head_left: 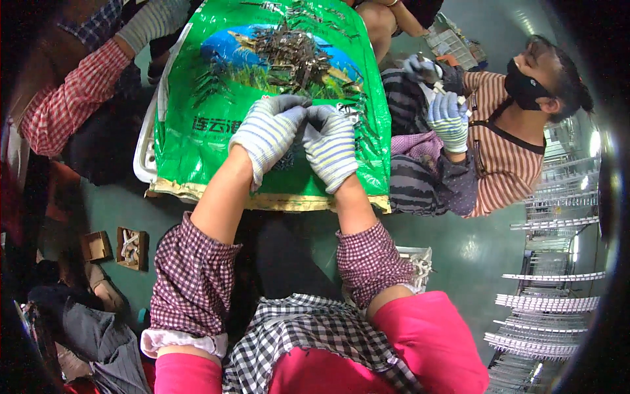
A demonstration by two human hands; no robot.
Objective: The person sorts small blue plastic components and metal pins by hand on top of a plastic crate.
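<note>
My left hand [270, 131] and my right hand [329, 148], both in striped knit gloves with grey fingertips, meet over the near half of a green printed sack [177, 161]. Thumbs and fingers of each are pinched together, almost touching. Whatever lies between them is too small or hidden to make out. Just beyond my fingers a heap of small dark metal pieces [295, 58] rests on the sack. Rows of similar thin pieces [211, 84] lie to the left of the heap, and more pieces [371, 128] lie along the right side.
A white plastic tub edge [144, 154] shows under the sack. At right sits a co-worker [505, 154] with gloved hands [449, 121]; at left reaches another person's checked sleeve [79, 98]. Small boxes [132, 249] stand on the floor. White racks [548, 302] line the right.
</note>
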